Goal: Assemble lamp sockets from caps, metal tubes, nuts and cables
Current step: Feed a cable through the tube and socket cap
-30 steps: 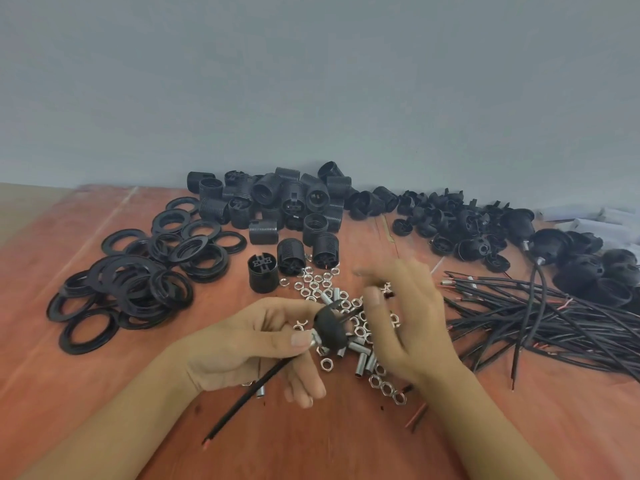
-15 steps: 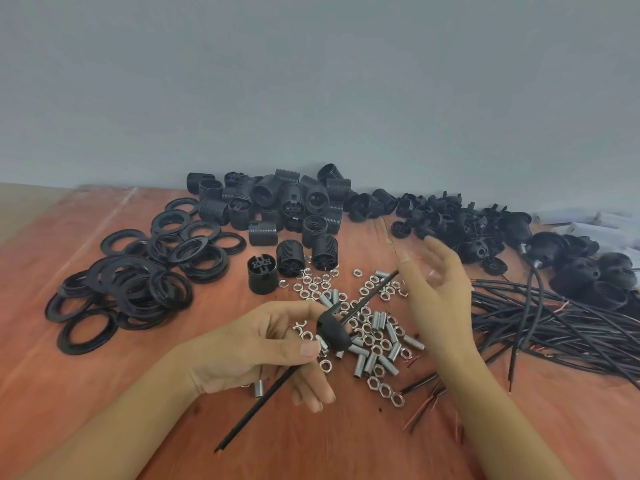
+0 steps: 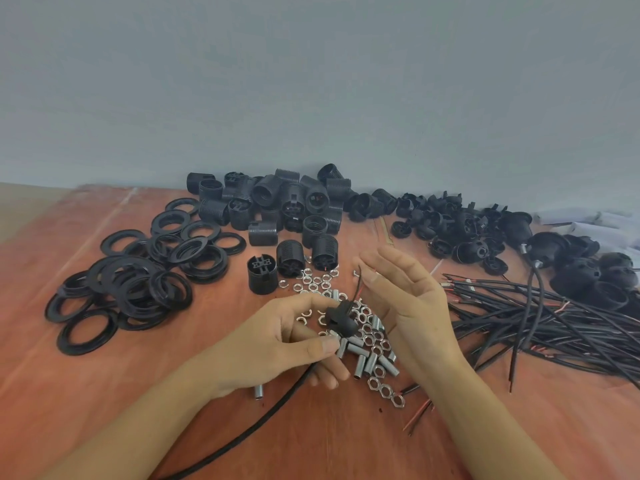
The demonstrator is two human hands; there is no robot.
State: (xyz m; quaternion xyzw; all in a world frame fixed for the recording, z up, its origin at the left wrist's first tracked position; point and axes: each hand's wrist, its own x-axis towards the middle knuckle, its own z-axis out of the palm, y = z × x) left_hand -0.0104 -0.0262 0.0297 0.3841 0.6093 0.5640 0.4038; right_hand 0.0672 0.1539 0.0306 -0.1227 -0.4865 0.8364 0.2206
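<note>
My left hand (image 3: 277, 344) pinches a black cap (image 3: 341, 318) between thumb and fingers, with a metal tube at the cap's lower end. A black cable (image 3: 263, 417) runs up from the lower left, passes under this hand and goes through the cap. Its thin red and black wire ends (image 3: 358, 282) stick out above the cap. My right hand (image 3: 405, 306) is just right of the cap, palm turned left and fingers nearly straight. Its thumb tip is beside the wire ends, and I cannot make out a pinch.
Loose nuts and metal tubes (image 3: 372, 358) lie under my hands on the red-brown table (image 3: 52, 358). A heap of black cables (image 3: 554, 323) lies to the right, caps (image 3: 467, 237) at the back right, threaded socket bodies (image 3: 277, 202) at the back, flat rings (image 3: 138, 282) at the left.
The long stretch of cable sticking out above the cap has slid back, leaving only the wire ends. My right hand moved left, closer to the cap. The left hand kept its hold.
</note>
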